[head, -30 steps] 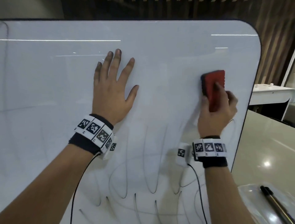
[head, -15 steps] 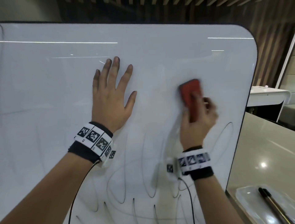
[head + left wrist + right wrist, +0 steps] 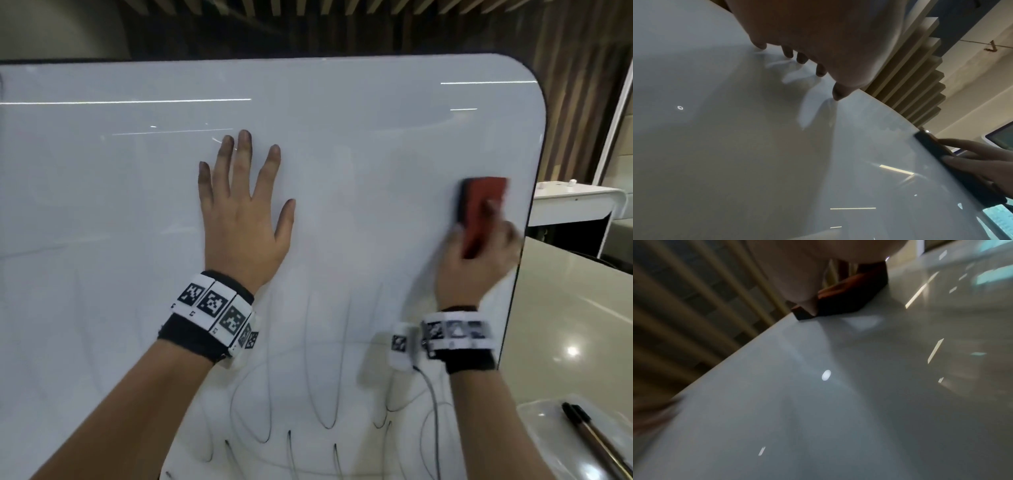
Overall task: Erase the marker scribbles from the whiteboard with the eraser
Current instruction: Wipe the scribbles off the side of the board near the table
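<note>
A white whiteboard (image 3: 359, 137) stands upright in front of me, its upper part wiped. Black looping marker scribbles (image 3: 325, 394) cover its lower middle. My left hand (image 3: 239, 212) lies flat on the board with fingers spread, the tips dark with ink. My right hand (image 3: 479, 253) grips a red eraser (image 3: 479, 209) with a black pad, pressed to the board close to its right edge and blurred by motion. The left wrist view shows the eraser (image 3: 937, 155) edge-on under my right fingers. The right wrist view shows the eraser (image 3: 851, 295) on the board (image 3: 838, 402).
The board's dark right edge (image 3: 527, 219) runs just beside the eraser. A pale counter (image 3: 565, 308) lies to the right, with a clear tray (image 3: 548, 431) holding black markers (image 3: 596, 442). A white table (image 3: 575, 202) stands behind. Wooden slats line the wall.
My right hand swept the eraser left toward the middle of the board and then back to the right edge, somewhat lower than at first. The left hand stayed flat.
</note>
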The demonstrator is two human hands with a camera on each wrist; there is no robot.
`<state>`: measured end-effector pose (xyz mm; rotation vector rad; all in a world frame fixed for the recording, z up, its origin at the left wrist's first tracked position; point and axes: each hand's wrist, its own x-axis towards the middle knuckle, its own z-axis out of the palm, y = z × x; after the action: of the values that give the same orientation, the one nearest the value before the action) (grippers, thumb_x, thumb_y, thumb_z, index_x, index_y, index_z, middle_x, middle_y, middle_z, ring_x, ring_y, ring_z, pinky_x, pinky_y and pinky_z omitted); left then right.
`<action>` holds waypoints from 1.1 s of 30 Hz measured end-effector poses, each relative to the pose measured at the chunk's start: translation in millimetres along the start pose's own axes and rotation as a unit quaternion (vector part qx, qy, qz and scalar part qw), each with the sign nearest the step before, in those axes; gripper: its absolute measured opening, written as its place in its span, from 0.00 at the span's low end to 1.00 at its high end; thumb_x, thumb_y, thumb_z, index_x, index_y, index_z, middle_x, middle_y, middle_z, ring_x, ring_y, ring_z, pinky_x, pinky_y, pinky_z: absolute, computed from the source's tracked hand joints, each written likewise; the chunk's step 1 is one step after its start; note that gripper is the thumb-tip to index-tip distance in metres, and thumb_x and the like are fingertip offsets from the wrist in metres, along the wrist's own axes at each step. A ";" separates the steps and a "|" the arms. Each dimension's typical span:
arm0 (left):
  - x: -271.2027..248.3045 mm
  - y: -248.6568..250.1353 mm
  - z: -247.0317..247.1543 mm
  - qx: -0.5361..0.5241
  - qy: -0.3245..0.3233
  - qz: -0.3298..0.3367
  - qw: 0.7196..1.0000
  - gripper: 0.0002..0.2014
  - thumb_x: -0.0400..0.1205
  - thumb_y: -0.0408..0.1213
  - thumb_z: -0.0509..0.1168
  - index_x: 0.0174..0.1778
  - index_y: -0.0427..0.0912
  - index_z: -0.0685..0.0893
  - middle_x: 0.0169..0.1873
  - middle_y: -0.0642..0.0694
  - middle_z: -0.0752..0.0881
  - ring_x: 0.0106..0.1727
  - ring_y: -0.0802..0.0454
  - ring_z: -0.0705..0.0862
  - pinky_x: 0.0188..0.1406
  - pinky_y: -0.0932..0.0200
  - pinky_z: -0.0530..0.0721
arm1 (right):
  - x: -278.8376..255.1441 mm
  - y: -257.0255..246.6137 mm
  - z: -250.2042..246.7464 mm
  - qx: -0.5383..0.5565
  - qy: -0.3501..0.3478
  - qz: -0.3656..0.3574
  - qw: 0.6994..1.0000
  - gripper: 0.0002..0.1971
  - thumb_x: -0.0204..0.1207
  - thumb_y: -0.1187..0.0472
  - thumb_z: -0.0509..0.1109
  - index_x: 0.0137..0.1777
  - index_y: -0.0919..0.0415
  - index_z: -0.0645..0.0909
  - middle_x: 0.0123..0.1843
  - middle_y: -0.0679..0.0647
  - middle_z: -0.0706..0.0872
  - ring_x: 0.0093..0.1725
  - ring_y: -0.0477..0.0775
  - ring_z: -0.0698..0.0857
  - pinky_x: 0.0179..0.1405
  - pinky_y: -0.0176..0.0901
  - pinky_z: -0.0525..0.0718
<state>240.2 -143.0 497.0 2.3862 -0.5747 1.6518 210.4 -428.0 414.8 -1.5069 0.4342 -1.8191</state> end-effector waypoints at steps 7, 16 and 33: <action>-23.8 44.2 13.2 0.022 -0.044 -0.013 0.999 0.32 0.89 0.55 0.54 0.89 0.50 0.56 0.89 0.32 0.49 0.90 0.30 0.47 0.86 0.26 0.52 | -53.6 0.3 -14.8 -0.038 -0.228 -0.324 0.917 0.20 0.77 0.60 0.76 0.69 0.49 0.85 0.69 0.61 0.81 0.65 0.66 0.77 0.65 0.59 0.75; -39.7 40.9 26.9 0.026 -0.023 0.008 0.999 0.29 0.92 0.54 0.53 0.89 0.51 0.58 0.89 0.35 0.53 0.90 0.31 0.50 0.86 0.27 0.52 | -16.9 48.7 -33.0 -0.029 -0.009 0.071 0.997 0.26 0.78 0.56 0.73 0.77 0.54 0.77 0.69 0.67 0.76 0.66 0.66 0.76 0.71 0.57 0.75; -44.9 53.6 51.5 -0.003 0.034 -0.028 0.999 0.31 0.90 0.57 0.56 0.88 0.46 0.64 0.87 0.34 0.58 0.89 0.31 0.54 0.85 0.25 0.52 | -49.5 29.6 -18.5 -0.021 -0.180 -0.204 0.962 0.23 0.76 0.62 0.77 0.72 0.52 0.80 0.69 0.65 0.76 0.64 0.67 0.75 0.66 0.62 0.76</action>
<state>248.4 -201.0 432.9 2.3106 -0.4958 1.6966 204.9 -416.5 355.5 -2.0228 -0.0198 -1.7803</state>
